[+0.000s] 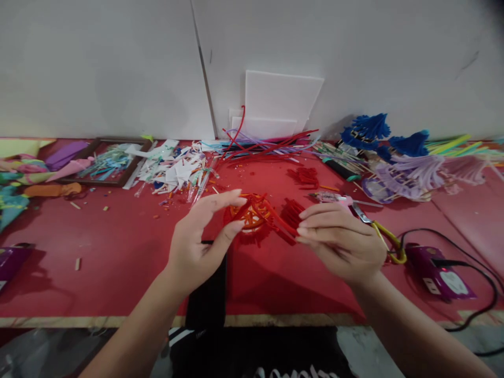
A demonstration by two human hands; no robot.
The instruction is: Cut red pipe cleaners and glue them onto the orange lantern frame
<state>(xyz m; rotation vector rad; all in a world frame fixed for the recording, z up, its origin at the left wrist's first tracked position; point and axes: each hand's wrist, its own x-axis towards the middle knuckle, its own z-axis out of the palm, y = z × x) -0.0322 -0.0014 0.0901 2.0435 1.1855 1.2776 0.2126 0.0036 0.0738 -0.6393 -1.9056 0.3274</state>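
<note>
A round red-and-orange pipe-cleaner piece with a fringed lower edge is in front of me. My left hand has its thumb and forefinger curved around the left rim of this piece, with red strands between the tips. Between finger and thumb, my right hand pinches the end of a red pipe cleaner that slants up left to the round piece. Just behind those right fingertips is a bundle of short red pipe cleaners, partly covered. Another red bundle lies farther back on the red table.
Yellow-handled scissors, a glue gun and a purple power box with black cables lie right. Blue and lilac pipe-cleaner shapes stand behind them. Scraps lie back left; a black phone-like slab sits at the front edge.
</note>
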